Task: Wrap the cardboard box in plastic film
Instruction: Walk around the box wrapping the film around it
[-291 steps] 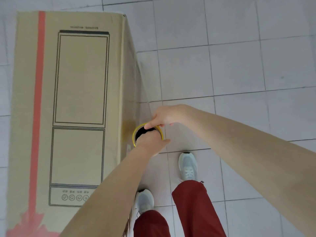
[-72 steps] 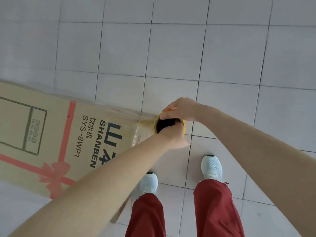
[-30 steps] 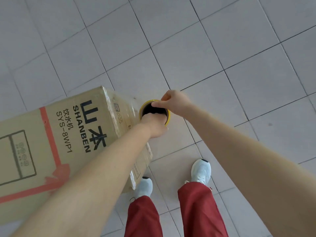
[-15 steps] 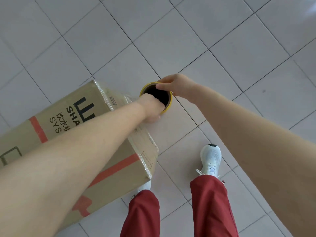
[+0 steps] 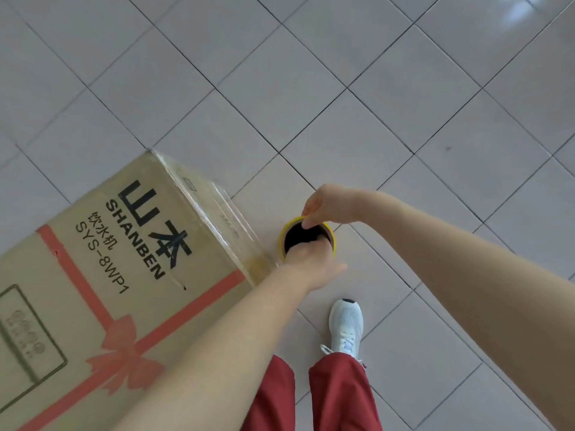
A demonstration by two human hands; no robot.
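Observation:
A tall brown cardboard box (image 5: 102, 269) printed with SHANBEN and a red ribbon fills the left of the head view. Clear plastic film (image 5: 230, 222) stretches over its right side, from the box's top corner down to a roll. The film roll (image 5: 330, 234) has a yellow rim and a dark hollow core, and is held upright just right of the box. My left hand (image 5: 308, 262) has its fingers pushed into the core from the near side. My right hand (image 5: 329, 203) hooks fingers over the roll's far rim. The roll's lower part is hidden.
Pale grey floor tiles (image 5: 342, 104) with dark grout lines spread all around. My red trouser legs (image 5: 339, 396) and one white shoe (image 5: 346, 325) stand right of the box, below the roll.
I have walked on around the box, which now shows its printed face again. The roll, still held in both hands, stays beside the box's right side with film trailing to it.

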